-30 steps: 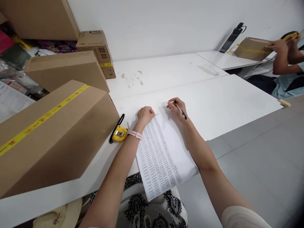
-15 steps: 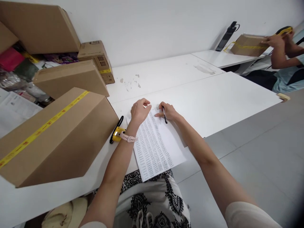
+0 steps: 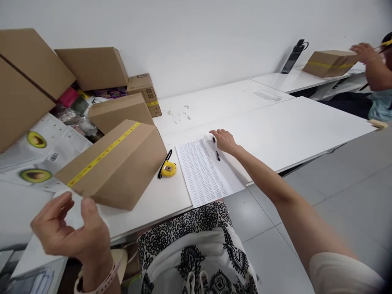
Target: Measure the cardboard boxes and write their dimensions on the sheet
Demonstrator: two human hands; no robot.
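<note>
- A plain white wall [image 3: 199,41] closes the room behind; a grey tiled floor [image 3: 337,196] runs along the right.
- A long white desk [image 3: 275,126] with a scuffed far part fills the middle.
- A heap of plain brown cardboard boxes [image 3: 92,67] leans at the desk's left end.
- 1 brown cardboard box sealed with yellow tape [image 3: 122,171] stands tilted at the front of the heap.
- A white sheet printed with columns of small text [image 3: 202,175] lies on the desk, its near edge hanging over.
- The left hand [image 3: 72,234] is raised before the taped box, open, fingers loosely curled, holding nothing.
- The right hand [image 3: 225,141] rests on the sheet's far right corner, fingers loosely spread and gripping nothing.
- A co-worker's hand [image 3: 363,51] touches a smaller taped cardboard box [image 3: 329,63] on another desk far right.
- A round yellow tape measure [image 3: 168,168] lies between box and sheet.
- A slim black pen [image 3: 216,149] lies on the sheet just beside the right hand.
</note>
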